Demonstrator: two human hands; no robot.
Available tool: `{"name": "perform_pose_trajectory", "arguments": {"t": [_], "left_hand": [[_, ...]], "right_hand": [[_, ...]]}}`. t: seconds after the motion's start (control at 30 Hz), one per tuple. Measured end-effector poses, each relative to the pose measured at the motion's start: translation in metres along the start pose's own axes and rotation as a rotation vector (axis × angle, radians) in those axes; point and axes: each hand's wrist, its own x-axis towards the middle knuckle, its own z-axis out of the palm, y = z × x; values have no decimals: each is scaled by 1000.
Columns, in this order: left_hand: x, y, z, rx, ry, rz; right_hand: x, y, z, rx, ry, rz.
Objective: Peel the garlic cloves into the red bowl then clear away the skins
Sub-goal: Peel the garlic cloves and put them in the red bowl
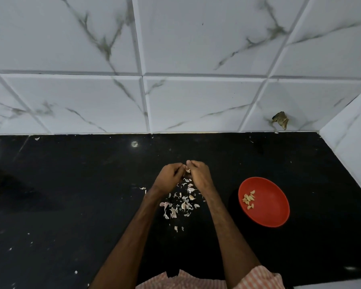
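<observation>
Fingers (180, 166) of both hands are drawn together in a close pinch around one garlic clove (187, 170), which shows only as a pale sliver in the gap between them. The left hand (169, 176) seems to steady the clove while the right hand (198, 175) picks at its skin, though the clove is so small and so covered that which hand does the tearing cannot be told for certain.

Both hands are held above the black counter (71, 195), directly over the heap of skins (180, 202), probably so that each torn piece drops onto the same patch and can be swept up in one go later. That heap lies between the forearms, loose and spread. Its flakes are too many and too fine to count. A few strays lie apart, one just left of the left wrist and a couple nearer the person.

One red bowl (277, 213) sits on the counter to the right of the right forearm, near enough for a short reach and clear of the falling skins, which likely keeps the peeled garlic clean. Inside it, toward its left side, lie the peeled cloves (248, 199), roughly ten in a small cluster.

Judging by this, peeling is well along and clearing the skins has not yet begun.
</observation>
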Motion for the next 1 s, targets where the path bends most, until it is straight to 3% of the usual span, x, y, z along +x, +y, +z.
{"name": "perform_pose_trajectory", "arguments": {"t": [0.1,0.23,0.33,0.5,0.77,1.0], "left_hand": [[0,1,3,-30,-14,1],[-1,1,10,-255,26,-59],[-1,-1,7,-319,64,-107],[-4,0,6,-443,60,-190],[-4,5,4,-923,40,-397],[-3,8,1,-887,39,-407]], "right_hand": [[1,4,-1,60,10,52],[-3,-5,-6,127,-18,93],[-4,-6,-10,115,-52,60],[-7,-4,-11,391,-58,-1],[-11,-9,-6,466,45,-219],[-14,-11,1,526,66,-175]]}}
